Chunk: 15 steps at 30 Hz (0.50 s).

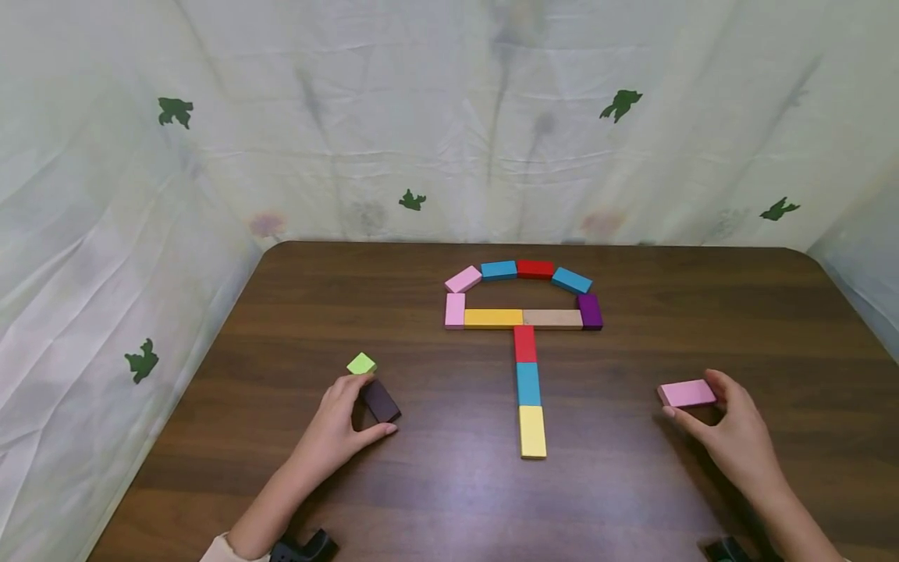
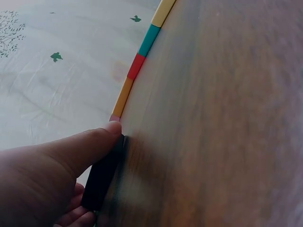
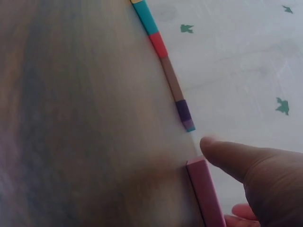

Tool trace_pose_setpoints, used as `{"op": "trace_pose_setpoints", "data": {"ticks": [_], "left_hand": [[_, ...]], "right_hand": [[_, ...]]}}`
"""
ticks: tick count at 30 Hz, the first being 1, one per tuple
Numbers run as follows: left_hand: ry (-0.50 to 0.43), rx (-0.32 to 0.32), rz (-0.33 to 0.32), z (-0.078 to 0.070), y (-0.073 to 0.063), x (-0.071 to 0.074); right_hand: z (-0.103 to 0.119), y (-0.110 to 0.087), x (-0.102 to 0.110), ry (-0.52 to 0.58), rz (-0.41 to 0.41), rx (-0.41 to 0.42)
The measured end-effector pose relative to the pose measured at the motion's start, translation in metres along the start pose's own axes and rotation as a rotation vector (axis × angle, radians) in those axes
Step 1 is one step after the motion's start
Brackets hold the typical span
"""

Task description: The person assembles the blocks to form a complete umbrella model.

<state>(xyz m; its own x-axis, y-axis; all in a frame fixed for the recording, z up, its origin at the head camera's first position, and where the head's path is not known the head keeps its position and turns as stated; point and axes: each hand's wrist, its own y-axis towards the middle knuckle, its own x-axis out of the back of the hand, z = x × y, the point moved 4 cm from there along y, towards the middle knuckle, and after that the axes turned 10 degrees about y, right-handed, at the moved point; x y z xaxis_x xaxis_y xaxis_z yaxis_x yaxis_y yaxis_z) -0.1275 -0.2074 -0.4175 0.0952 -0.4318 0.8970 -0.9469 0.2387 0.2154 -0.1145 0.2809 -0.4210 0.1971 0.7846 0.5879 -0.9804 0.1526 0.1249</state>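
At left on the table, my left hand [image 1: 335,425] spans a black block [image 1: 381,401], thumb at its near corner and index finger at its far end. A light green block [image 1: 361,364] lies just beyond those fingertips. In the left wrist view the thumb [image 2: 92,144] overlaps the end of the black block. Over at right, my right hand [image 1: 737,437] holds a pink block [image 1: 688,393] between thumb and fingers. The right wrist view has the thumb tip right at the end of that pink block [image 3: 206,189], with other fingers behind it.
Between the hands stands a column of red, blue and yellow blocks [image 1: 529,382]. It meets a yellow [image 1: 493,318] and tan row [image 1: 552,318], closed above by an arch of pink, blue, red and purple blocks [image 1: 535,270]. A pale curtain [image 1: 449,117] hangs behind the table [image 1: 337,297].
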Motion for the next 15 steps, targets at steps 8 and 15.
{"op": "trace_pose_setpoints", "data": {"ticks": [8,15], "left_hand": [[0.004,0.012,0.018,0.0003,0.0003,0.0005],[-0.019,-0.011,-0.034,-0.0003,0.0003,0.0009]], "right_hand": [[-0.0042,0.0001,0.0001,-0.084,-0.012,-0.027],[-0.0036,0.0015,-0.0008,-0.117,-0.001,-0.05]]}}
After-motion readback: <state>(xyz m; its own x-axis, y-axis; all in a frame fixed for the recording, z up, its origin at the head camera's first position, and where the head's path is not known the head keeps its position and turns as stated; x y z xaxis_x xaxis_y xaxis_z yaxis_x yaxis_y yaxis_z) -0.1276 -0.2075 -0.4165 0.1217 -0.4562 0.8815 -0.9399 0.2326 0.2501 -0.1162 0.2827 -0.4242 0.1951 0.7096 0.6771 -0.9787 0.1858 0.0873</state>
